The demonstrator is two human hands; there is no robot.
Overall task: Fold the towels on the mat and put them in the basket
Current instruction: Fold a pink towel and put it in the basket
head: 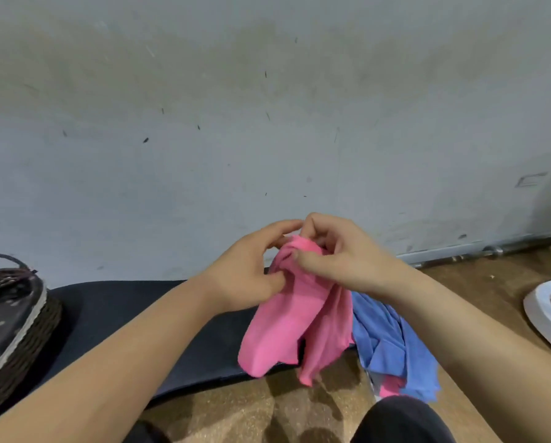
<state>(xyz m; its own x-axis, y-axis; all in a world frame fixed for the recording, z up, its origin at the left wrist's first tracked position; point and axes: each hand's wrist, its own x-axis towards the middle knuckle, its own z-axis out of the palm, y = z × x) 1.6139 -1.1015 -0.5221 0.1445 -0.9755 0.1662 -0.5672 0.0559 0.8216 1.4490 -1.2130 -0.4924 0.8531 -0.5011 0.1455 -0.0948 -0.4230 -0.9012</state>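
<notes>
Head view: a dark mat (114, 314) lies on a brown speckled floor (236, 414), its far edge right up against a scuffed grey wall (267, 123). A wicker basket (34, 340) with a dotted dark liner sits on the mat's left end, and the mat between it and the hands is bare. Off the mat's right end there's a metal bar (491, 251) along the wall and a white rimmed thing (543, 311) on the floor. The pink towel (287, 321) hangs bunched above the mat's right part, with the left hand (245, 270) and right hand (341, 254) both pinching its top, fingers curled into the cloth. A crumpled blue towel (386, 340) is heaped just right of it, past the mat's end
</notes>
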